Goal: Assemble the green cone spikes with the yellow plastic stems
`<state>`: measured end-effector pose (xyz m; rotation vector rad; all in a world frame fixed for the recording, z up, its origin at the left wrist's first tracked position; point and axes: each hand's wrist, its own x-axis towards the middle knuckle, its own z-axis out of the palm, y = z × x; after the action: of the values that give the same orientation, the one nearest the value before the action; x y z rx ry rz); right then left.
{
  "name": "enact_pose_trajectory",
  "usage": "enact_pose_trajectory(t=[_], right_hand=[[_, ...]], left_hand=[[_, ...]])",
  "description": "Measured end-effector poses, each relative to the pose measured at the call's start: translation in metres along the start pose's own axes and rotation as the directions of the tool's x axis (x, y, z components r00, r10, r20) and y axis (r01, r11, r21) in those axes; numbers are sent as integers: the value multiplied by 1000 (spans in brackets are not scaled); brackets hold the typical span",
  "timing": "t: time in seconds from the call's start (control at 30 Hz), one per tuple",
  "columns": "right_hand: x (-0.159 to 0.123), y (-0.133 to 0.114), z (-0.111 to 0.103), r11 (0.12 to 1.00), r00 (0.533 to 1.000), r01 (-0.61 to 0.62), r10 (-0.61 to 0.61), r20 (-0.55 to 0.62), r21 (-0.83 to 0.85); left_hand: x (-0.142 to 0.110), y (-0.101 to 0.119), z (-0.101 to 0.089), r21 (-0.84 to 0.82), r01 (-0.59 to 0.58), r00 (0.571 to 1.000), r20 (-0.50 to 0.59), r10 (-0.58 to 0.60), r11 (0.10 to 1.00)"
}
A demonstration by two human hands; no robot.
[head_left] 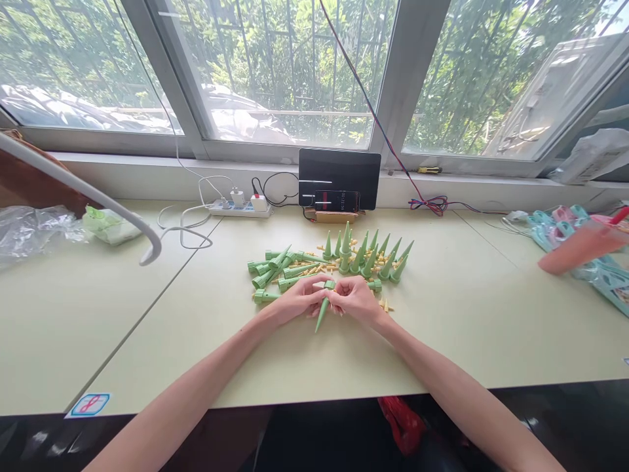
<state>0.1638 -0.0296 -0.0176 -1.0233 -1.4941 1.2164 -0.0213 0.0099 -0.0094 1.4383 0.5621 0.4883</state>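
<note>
Between my hands is a green plastic spike (322, 314), its point slanting down toward me and its ribbed collar up. My left hand (301, 296) is closed around the collar end from the left. From the right, my right hand (354, 298) pinches at the spike's side near the collar; a speck of yellow shows at its fingertips, too small to name. Just beyond lie several green spikes (272, 267) on their sides at the left. More green spikes (368, 259) stand upright, points up, at the right. Small yellow pieces (386, 306) are scattered among them.
A phone (339, 200) leans on a dark tablet (339, 170) by the window. A power strip (240, 208) with cables stands left of it. Clear plastic wrap (39, 229) lies far left; an orange-pink cup (580, 246) tilts over blue-green items at right.
</note>
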Motion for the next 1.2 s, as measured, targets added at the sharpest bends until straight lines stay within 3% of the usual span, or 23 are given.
enact_pose_trajectory(t=[1.2], right_hand=[[0, -2, -3, 999, 999, 16, -15, 32, -45]], left_hand=[[0, 0, 0, 35, 25, 998, -55, -23, 999]])
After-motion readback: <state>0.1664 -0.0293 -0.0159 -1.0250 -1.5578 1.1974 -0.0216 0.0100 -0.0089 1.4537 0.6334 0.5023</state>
